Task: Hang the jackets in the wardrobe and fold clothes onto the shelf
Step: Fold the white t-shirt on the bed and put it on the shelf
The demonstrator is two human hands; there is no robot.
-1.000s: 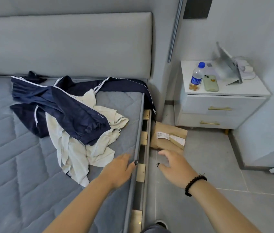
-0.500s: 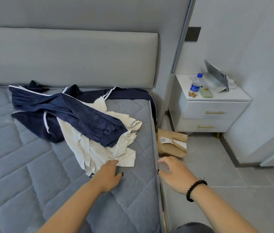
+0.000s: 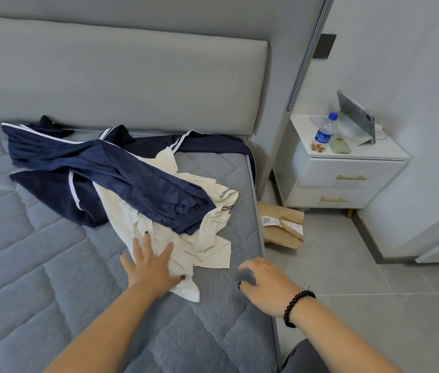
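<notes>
Cream cotton, creased and soft, makes up the white garment (image 3: 186, 238) that lies crumpled near the right edge of the mattress (image 3: 38, 278), its long axis running from the near right corner back toward the headboard (image 3: 118, 76). Across it lies the navy jacket (image 3: 110, 168), smooth and slightly shiny, with thin white stripes; one sleeve points down toward the mattress's right edge and ends in a gathered cuff, while the body stretches leftward along the headboard side. Another navy part runs along the head of the mattress to its far right corner and drops over the edge.

The left hand (image 3: 151, 265) lies flat on the near end of the white garment, fingers spread and straight, pressing the cloth without grasping it. The right hand (image 3: 264, 284), with a dark bead bracelet (image 3: 297, 305) at the wrist, hangs over the right edge of the mattress, fingers loosely curled and holding nothing.

The mattress is grey-blue and quilted in slanting channels; the headboard is a padded grey panel. On the tiled floor beside the bed lies a brown paper package (image 3: 283, 227). A white nightstand (image 3: 347, 170) with brass handles carries a water bottle (image 3: 325, 130), a phone (image 3: 340, 147) and a propped tablet (image 3: 355, 117).
</notes>
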